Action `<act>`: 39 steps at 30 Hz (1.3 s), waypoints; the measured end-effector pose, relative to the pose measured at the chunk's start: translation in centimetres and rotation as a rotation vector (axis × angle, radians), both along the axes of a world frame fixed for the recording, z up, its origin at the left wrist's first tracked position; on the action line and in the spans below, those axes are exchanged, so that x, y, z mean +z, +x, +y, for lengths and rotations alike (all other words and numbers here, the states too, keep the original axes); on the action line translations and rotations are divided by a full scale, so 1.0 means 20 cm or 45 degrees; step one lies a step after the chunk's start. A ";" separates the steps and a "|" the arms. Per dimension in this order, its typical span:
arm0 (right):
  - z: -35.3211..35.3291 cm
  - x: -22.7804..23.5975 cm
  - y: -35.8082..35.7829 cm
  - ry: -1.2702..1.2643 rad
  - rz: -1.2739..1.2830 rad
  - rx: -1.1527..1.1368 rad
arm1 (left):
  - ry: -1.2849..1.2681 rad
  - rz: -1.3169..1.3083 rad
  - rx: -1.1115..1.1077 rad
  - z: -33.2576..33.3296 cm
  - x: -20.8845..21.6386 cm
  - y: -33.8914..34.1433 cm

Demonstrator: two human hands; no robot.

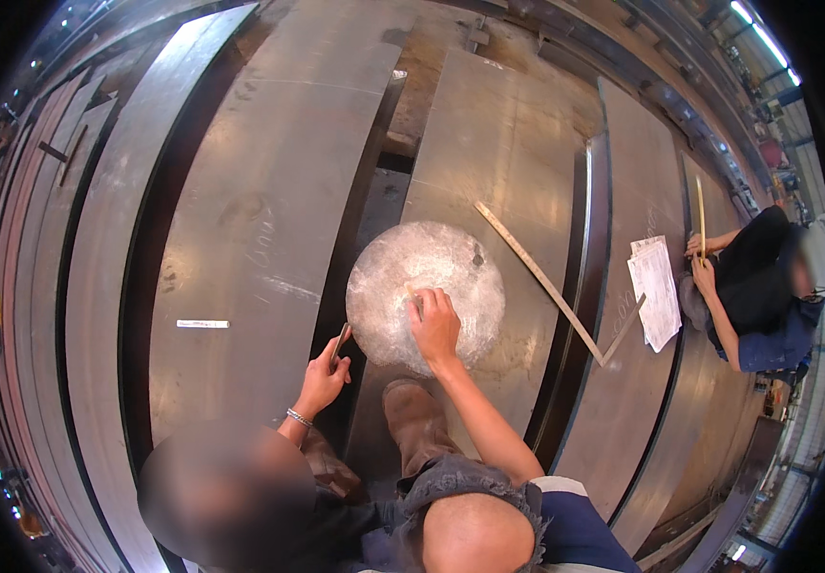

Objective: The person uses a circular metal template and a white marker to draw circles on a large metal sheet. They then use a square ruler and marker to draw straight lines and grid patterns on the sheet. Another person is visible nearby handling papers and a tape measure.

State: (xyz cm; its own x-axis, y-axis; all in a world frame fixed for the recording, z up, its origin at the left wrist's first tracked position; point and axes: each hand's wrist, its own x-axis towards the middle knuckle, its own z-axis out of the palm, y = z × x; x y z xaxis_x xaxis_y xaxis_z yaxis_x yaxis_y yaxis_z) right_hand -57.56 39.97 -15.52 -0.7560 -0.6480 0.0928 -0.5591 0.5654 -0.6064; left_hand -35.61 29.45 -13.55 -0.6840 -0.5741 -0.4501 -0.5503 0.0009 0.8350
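A round, scuffed grey metal disc (384, 329) lies on a steel plate in front of me, just beyond my boot (412, 425). My right hand (437, 329) rests over the disc's middle. Its fingers pinch a small pale piece that resembles chalk (410, 290), its tip at the disc's surface. Left of the disc, near its lower edge, my left hand (319, 384) is closed around a thin dark metal strip (341, 344) that points up and away. A chain bracelet circles the left wrist. The left forearm runs into a blurred patch and is partly hidden.
Long steel plates (269, 172) lie side by side with dark gaps between them. A white marker-like stick (202, 324) is at left. To the right lie an L-shaped square (541, 277) and paper sheets (656, 291). A co-worker (766, 286) bends there, holding a yellow rule (701, 215).
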 end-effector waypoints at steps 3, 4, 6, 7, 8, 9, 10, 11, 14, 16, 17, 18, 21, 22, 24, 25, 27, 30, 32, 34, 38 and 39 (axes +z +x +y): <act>-0.01 -0.01 -0.03 0.010 -0.067 0.002 | 0.039 0.018 0.073 -0.02 0.01 -0.01; -0.01 0.00 -0.05 -0.020 -0.179 -0.016 | 0.064 0.020 0.099 -0.01 0.02 -0.02; 0.00 0.03 -0.08 -0.081 -0.400 -0.058 | -0.004 -0.120 0.069 -0.04 0.06 -0.01; -0.02 0.09 -0.08 -0.264 -0.505 -0.038 | -0.001 -0.145 0.088 -0.07 0.06 0.01; -0.02 0.20 -0.06 -0.438 -0.620 -0.016 | 0.010 -0.181 0.113 -0.08 0.07 0.04; 0.00 0.30 -0.05 -0.607 -0.732 -0.002 | -0.011 -0.239 0.148 -0.08 0.10 0.04; 0.02 0.38 -0.05 -0.700 -0.759 0.024 | -0.025 -0.259 0.167 -0.09 0.09 0.05; 0.03 0.46 -0.05 -0.802 -0.784 0.051 | -0.047 -0.278 0.186 -0.12 0.10 0.06; 0.07 0.63 -0.07 -1.044 -0.831 0.141 | -0.095 -0.309 0.271 -0.19 0.08 0.10; 0.08 0.74 -0.08 -1.152 -0.874 0.165 | -0.125 -0.315 0.310 -0.26 0.08 0.13; 0.07 0.78 -0.08 -1.199 -0.881 0.198 | -0.122 -0.348 0.341 -0.29 0.07 0.16; 0.06 0.82 -0.08 -1.224 -0.880 0.218 | -0.134 -0.385 0.346 -0.32 0.07 0.19; 0.07 0.88 -0.09 -1.253 -0.848 0.245 | -0.110 -0.479 0.313 -0.35 0.02 0.23; 0.08 0.90 -0.10 -1.255 -0.843 0.254 | -0.088 -0.510 0.295 -0.35 0.01 0.23; 0.08 0.92 -0.10 -1.235 -0.826 0.246 | -0.062 -0.561 0.279 -0.33 -0.01 0.23; 0.07 0.92 -0.09 -1.216 -0.817 0.234 | -0.061 -0.582 0.286 -0.32 -0.01 0.23; 0.05 0.91 -0.08 -1.060 -0.660 0.233 | -0.078 -0.598 0.308 -0.31 -0.01 0.24; 0.01 0.80 -0.06 -0.656 -0.244 0.276 | -0.125 -0.579 0.344 -0.27 0.03 0.26; 0.04 0.50 -0.04 -0.375 0.022 0.306 | -0.124 -0.535 0.335 -0.24 -0.01 0.22; 0.10 0.20 -0.01 -0.167 0.121 0.387 | -0.129 -0.518 0.331 -0.22 0.01 0.20; 0.14 -0.02 0.07 0.060 0.206 0.433 | -0.062 -0.541 0.365 -0.20 -0.02 0.26; 0.14 -0.04 0.08 0.078 0.200 0.431 | -0.040 -0.545 0.369 -0.20 -0.02 0.27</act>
